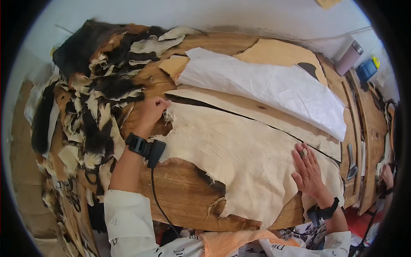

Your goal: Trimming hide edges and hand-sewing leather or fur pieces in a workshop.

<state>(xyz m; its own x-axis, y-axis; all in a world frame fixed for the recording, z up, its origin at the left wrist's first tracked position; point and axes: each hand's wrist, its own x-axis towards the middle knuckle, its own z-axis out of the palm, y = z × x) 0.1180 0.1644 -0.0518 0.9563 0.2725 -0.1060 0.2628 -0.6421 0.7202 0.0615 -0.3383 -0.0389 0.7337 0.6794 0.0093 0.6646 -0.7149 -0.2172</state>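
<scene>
Fur scraps (96, 103) heap at ten o'clock from the pale hide (237, 152), which lies spread over the wooden surface (171, 184). The left hand (150, 112) meets the hide's ten o'clock corner, its fingers closed; whether they pinch it, I cannot tell. White sheeting (261, 88) lies at one o'clock. The right hand (309, 173) rests at three o'clock, fingers open, flat; beyond lies a metal tool (352, 165).

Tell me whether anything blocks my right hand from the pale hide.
Nothing visible does: the right hand lies flat on the pale hide, near its far edge. The white sheet lies beyond the fingertips, apart from them.
</scene>
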